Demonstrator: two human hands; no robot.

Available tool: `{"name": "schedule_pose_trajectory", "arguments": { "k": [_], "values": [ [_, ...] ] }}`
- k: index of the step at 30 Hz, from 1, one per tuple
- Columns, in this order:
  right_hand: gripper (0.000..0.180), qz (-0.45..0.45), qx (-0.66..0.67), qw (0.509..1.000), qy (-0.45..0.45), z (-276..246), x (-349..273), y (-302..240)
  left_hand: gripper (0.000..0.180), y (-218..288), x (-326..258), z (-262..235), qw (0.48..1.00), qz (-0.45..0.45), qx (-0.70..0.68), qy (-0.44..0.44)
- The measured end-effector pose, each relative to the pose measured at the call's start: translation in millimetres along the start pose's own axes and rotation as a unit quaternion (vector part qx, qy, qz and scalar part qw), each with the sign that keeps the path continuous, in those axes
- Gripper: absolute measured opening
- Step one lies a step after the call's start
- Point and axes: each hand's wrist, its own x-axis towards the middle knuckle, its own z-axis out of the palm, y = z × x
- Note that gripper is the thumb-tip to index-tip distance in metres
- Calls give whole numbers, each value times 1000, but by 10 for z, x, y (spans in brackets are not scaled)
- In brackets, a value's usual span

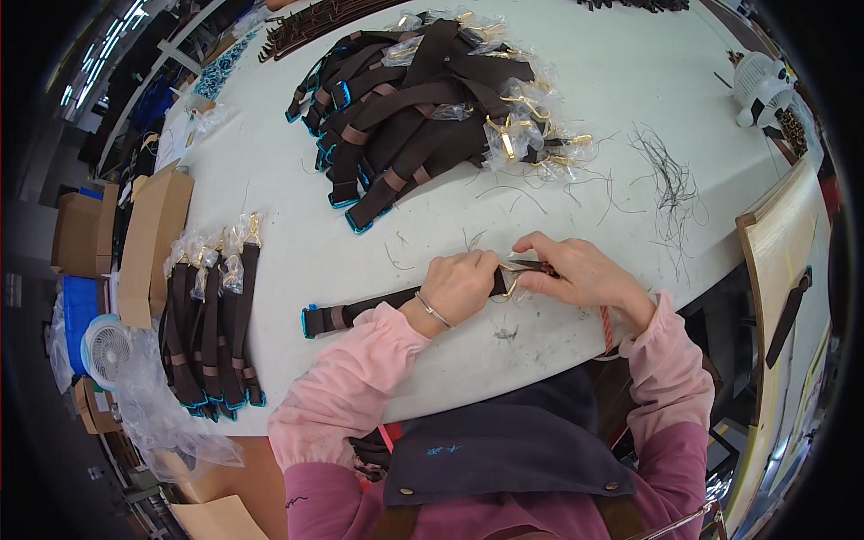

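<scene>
A dark brown strap (369,309) with a blue-edged end lies flat on the white table (576,162), running left from my hands. My left hand (461,285) is closed over the strap near its gold clasp (510,286). My right hand (580,273) pinches a small pair of scissors (531,266) at the clasp end. A silver bracelet circles my left wrist, and both arms wear pink sleeves.
A big heap of brown straps (423,108) with bagged gold clasps sits at the far centre. A neat row of straps (211,333) lies at the left edge. Loose thread clippings (670,189) are scattered right. A white fan (763,85) stands far right, cardboard boxes (153,243) left.
</scene>
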Motion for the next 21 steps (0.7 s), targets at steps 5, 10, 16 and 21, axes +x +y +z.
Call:
{"name": "schedule_pose_trajectory", "arguments": {
  "k": [5,10,16,21],
  "values": [
    [24,-59,-118,991,1,-105,184,57,6,-133,50,-65,970,-81,-229,22],
    [20,-128,-138,981,-43,-63,370,118,7,-176,27,-34,949,-128,-289,14],
    [19,-116,-105,986,-60,-68,387,138,7,-155,9,-21,951,-120,-283,26],
    [20,-77,-112,990,32,-270,407,258,6,-87,48,-41,960,-119,-249,42]
  ]
}}
